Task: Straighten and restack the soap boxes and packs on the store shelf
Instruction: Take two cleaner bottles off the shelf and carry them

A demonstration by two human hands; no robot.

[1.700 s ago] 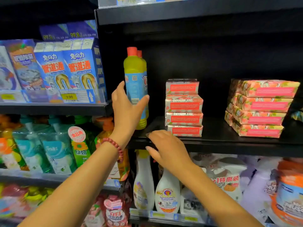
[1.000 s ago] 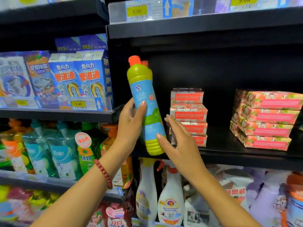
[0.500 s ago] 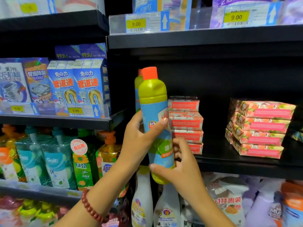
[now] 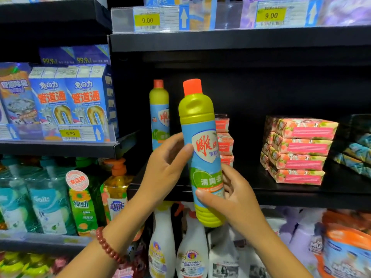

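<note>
Both hands, left hand (image 4: 165, 167) & right hand (image 4: 236, 199), grip a bottle (image 4: 200, 125) upright, in front of the shelf (image 4: 301, 197). Soap boxes (image 4: 224, 141) are stacked behind it, soap packs (image 4: 299, 151) piled further right. 1.7 s ago the bottle stood on the shelf w/ only the left hand on it.

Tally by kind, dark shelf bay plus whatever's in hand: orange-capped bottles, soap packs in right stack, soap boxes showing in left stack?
Orange-capped bottles: 2 (held bottle, shelf bottle)
Right-stack soap packs: 4
Left-stack soap boxes showing: 3; held bottle may hide more
Total: 9
</note>
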